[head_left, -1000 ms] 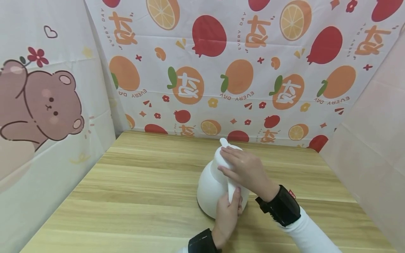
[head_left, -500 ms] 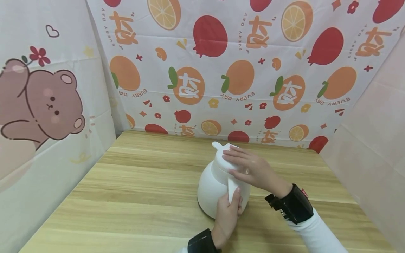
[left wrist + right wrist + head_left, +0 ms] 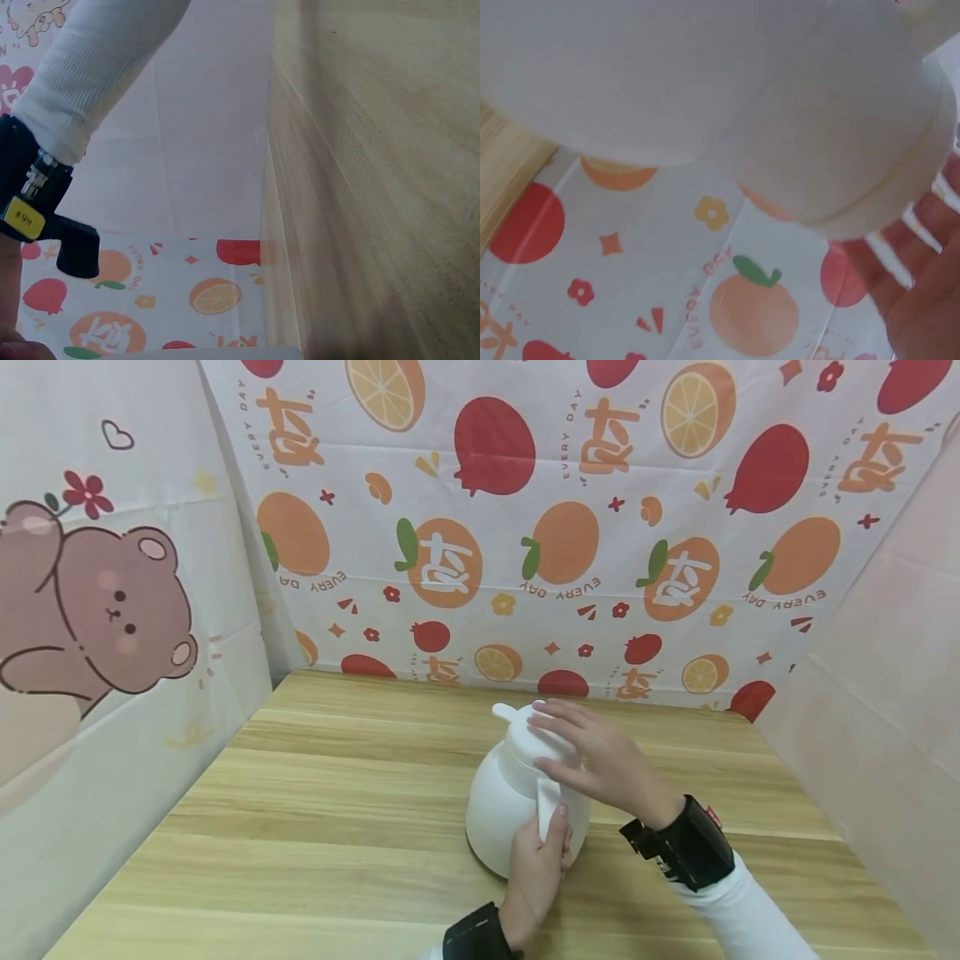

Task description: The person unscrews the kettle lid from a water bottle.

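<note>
A round-bodied white jug (image 3: 495,818) with a lid (image 3: 528,739) stands upright on the wooden table, right of middle in the head view. Its small white tab (image 3: 504,712) points to the back left. My left hand (image 3: 534,864) grips the handle (image 3: 548,806) low down, thumb along it. Over the lid lies my right hand (image 3: 600,756), its fingers spread and fairly straight against it. The right wrist view shows the jug's pale underside and neck up close, with the right hand (image 3: 930,277) at the lid's rim; the fingertips are hidden there.
The wooden table (image 3: 322,827) reaches back to a fruit-print cloth (image 3: 495,552). A cloth with a bear (image 3: 123,610) hangs at the left, and a pale cloth (image 3: 885,710) at the right. The right sleeve (image 3: 82,82) and a black wrist strap (image 3: 45,195) cross the left wrist view.
The lid has turned anticlockwise, its tab swinging from the back to the back left. My right hand has shifted a little to the right over the lid. The left hand stays on the handle.
</note>
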A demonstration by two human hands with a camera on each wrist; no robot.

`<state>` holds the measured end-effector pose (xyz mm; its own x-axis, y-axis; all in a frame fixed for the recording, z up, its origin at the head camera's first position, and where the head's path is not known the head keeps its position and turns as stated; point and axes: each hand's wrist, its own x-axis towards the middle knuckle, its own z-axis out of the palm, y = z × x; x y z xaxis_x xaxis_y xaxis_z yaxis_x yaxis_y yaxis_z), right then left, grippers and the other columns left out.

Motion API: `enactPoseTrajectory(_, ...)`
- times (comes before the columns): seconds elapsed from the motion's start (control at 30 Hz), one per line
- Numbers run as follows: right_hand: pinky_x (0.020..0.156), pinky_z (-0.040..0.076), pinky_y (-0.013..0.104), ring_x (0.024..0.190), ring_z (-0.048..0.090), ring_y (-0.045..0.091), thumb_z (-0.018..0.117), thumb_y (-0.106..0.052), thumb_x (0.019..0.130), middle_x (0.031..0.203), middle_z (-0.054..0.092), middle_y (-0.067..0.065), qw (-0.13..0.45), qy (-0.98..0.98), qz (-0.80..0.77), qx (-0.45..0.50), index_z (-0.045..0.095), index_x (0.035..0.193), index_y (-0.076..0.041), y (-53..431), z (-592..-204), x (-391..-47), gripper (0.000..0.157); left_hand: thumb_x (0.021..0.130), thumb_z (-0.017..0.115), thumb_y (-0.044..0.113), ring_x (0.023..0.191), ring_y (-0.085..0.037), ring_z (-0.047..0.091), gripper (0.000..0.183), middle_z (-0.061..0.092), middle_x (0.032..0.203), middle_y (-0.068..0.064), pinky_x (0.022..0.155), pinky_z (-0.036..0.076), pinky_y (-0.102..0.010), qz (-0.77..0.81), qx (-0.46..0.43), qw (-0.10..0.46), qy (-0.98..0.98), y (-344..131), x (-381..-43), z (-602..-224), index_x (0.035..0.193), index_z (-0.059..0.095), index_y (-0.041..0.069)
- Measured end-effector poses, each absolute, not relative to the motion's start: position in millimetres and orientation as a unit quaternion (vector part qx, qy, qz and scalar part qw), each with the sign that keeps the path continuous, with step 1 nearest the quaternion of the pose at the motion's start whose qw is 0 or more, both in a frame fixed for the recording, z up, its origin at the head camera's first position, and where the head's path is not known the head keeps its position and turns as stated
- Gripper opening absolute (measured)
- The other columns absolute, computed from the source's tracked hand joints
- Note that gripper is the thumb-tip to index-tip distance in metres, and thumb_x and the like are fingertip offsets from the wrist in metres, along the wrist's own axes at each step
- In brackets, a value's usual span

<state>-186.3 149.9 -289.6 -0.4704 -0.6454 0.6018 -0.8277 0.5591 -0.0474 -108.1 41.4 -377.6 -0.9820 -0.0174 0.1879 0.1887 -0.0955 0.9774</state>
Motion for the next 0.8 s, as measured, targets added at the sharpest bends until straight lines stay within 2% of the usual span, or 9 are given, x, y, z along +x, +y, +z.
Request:
enactPoseTrajectory(0.1, 0.098, 0.050, 0.050, 0.121, 0.057, 0.029, 0.071, -0.036, 0.078, 0.126, 0.066, 0.014, 0.257, -0.875, 0.142, 0.384, 0.064, 0.121, -0.009, 138, -284, -187, 0.051, 0.098, 0.047, 0.024, 0.042, 0.001, 0.034, 0.049, 0.042, 0.052, -0.007, 0.045, 0.028, -0.011, -0.737, -0.061, 0.069, -0.670, 41, -108, -378, 0.068, 0.049, -0.014)
enactPoseTrajectory(0.27, 0.096, 0.052, 0.050, 0.118, 0.059, 0.030, 0.063, -0.047, 0.083, 0.126, 0.066, 0.013, 0.199, -0.925, 0.090, 0.310, 0.061, 0.124, -0.010, 116, -275, -186, 0.056, 0.099, 0.047, 0.025, 0.042, 0.001, 0.034, 0.051, 0.040, 0.050, -0.011, 0.046, 0.027, -0.011, -0.737, -0.066, 0.065, -0.669, 40, -108, -378, 0.066, 0.047, -0.014)
enactPoseTrajectory(0.5, 0.097, 0.051, 0.051, 0.117, 0.059, 0.031, 0.064, -0.036, 0.084, 0.126, 0.066, 0.014, 0.191, -0.930, 0.074, 0.304, 0.062, 0.121, -0.007, 106, -275, -184, 0.048, 0.099, 0.046, 0.027, 0.042, 0.001, 0.032, 0.054, 0.038, 0.050, -0.008, 0.045, 0.026, -0.011, -0.744, -0.065, 0.056, -0.663, 41, -109, -378, 0.065, 0.046, -0.016)
enactPoseTrajectory(0.63, 0.093, 0.053, 0.051, 0.120, 0.057, 0.032, 0.065, -0.032, 0.082, 0.128, 0.064, 0.015, 0.190, -0.920, 0.093, 0.330, 0.062, 0.121, -0.010, 110, -276, -182, 0.045, 0.098, 0.046, 0.026, 0.042, 0.001, 0.033, 0.053, 0.038, 0.051, -0.004, 0.045, 0.026, -0.011, -0.747, -0.060, 0.053, -0.660, 41, -109, -379, 0.066, 0.046, -0.016)
enactPoseTrajectory(0.8, 0.099, 0.047, 0.056, 0.127, 0.050, 0.033, 0.063, -0.027, 0.083, 0.137, 0.058, 0.016, 0.151, -0.918, 0.118, 0.347, 0.061, 0.125, -0.014, 117, -275, -179, 0.045, 0.098, 0.048, 0.029, 0.042, 0.000, 0.034, 0.053, 0.039, 0.051, -0.004, 0.045, 0.027, -0.012, -0.752, -0.055, 0.050, -0.655, 40, -109, -378, 0.068, 0.047, -0.016)
